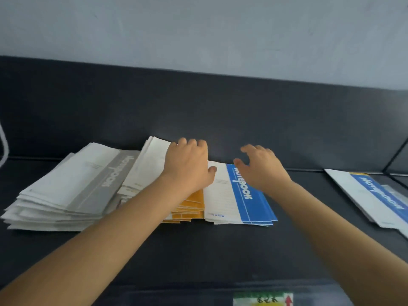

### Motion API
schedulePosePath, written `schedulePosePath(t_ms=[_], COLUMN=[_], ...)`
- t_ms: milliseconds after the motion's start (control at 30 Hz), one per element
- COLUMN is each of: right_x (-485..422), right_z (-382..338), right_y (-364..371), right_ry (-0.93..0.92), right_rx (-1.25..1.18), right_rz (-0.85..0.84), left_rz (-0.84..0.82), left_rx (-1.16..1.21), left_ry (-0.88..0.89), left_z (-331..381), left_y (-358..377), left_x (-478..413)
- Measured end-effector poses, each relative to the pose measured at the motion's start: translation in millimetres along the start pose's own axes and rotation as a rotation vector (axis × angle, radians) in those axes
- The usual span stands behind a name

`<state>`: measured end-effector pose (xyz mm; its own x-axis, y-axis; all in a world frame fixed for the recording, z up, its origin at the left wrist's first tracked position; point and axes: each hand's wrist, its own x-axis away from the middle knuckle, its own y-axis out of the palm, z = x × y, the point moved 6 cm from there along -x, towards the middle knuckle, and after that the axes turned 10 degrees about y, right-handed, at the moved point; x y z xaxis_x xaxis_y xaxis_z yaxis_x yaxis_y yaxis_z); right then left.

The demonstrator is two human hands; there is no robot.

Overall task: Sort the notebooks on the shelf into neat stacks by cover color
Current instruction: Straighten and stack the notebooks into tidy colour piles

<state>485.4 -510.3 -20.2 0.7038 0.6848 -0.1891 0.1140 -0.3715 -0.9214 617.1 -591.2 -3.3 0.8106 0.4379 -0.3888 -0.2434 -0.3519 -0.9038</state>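
Three stacks of notebooks lie side by side on a dark shelf [198, 250]. At the left is a thick grey-and-white stack [72, 188]. The orange stack [192, 206] sits in the middle, mostly hidden under my left arm. A blue-and-white stack [238, 199] lies just right of it. My left hand [189, 164] rests palm down on the orange stack, its thumb touching the blue stack's white part. Over the far end of the blue stack hovers my right hand [260, 166], fingers spread and curled, holding nothing.
Another blue-and-white notebook [375, 197] lies apart at the right edge, near a dark frame bar. A dark back panel and pale wall rise behind the shelf. A white cord [4, 142] hangs at the far left. A label [262, 300] sits on the shelf's front lip.
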Motion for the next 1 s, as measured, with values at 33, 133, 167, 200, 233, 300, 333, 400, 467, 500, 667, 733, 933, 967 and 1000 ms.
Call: schedulePosePath(t_ms=[33,133,167,200,233,300,333,400,467,500,667,733,933,967,1000], right_x=[-0.8,1.0,1.2,1.6,1.4,-0.5,-1.3,-4.9,-7.8,-11.1,-19.3,-20.7,-23.9,-24.3,-25.8], right_z=[21.2,90.8,115.1,139.3,163.5,213.5,239.1,290.4,333.5,351.5,395.5,400.9,397.7,396.2,394.1], right_y=[-9.5,-31.2,-36.4,-42.3,-47.9,-59.0,-65.0,-77.5,-88.2,-91.3,-91.4,-88.4,-70.0,-67.5,-65.5], right_ry=[0.017,0.097,0.121,0.144,0.162,0.186,0.206,0.264,0.325,0.345,0.391,0.390,0.421,0.421,0.428], right_rx=[0.032,0.096,0.109,0.126,0.146,0.197,0.219,0.253,0.270,0.274,0.259,0.248,0.193,0.180,0.150], right_rz=[0.016,0.009,0.007,0.006,0.006,-0.003,-0.025,-0.078,-0.130,-0.146,-0.230,-0.245,-0.259,-0.243,-0.226], left_rz=[-0.009,-0.067,-0.087,-0.100,-0.111,-0.143,-0.163,-0.202,-0.240,-0.252,-0.270,-0.285,-0.249,-0.248,-0.246], left_rx=[0.008,0.022,0.033,0.038,0.034,0.027,0.036,0.074,0.129,0.151,0.106,0.113,0.243,0.295,0.357], left_ry=[0.020,0.076,0.086,0.093,0.097,0.101,0.102,0.099,0.090,0.085,0.094,0.101,0.081,0.061,0.042], left_z=[16.3,71.0,90.9,111.6,133.1,177.9,200.9,245.1,283.9,300.7,355.9,367.3,379.5,379.7,379.0], left_y=[1.6,11.5,15.5,18.9,21.5,27.1,30.5,35.8,40.0,42.3,54.0,58.9,58.8,59.7,60.5], left_x=[-5.1,-24.1,-30.5,-37.4,-44.1,-56.1,-62.5,-76.6,-89.3,-94.6,-113.0,-115.3,-120.7,-120.4,-120.4])
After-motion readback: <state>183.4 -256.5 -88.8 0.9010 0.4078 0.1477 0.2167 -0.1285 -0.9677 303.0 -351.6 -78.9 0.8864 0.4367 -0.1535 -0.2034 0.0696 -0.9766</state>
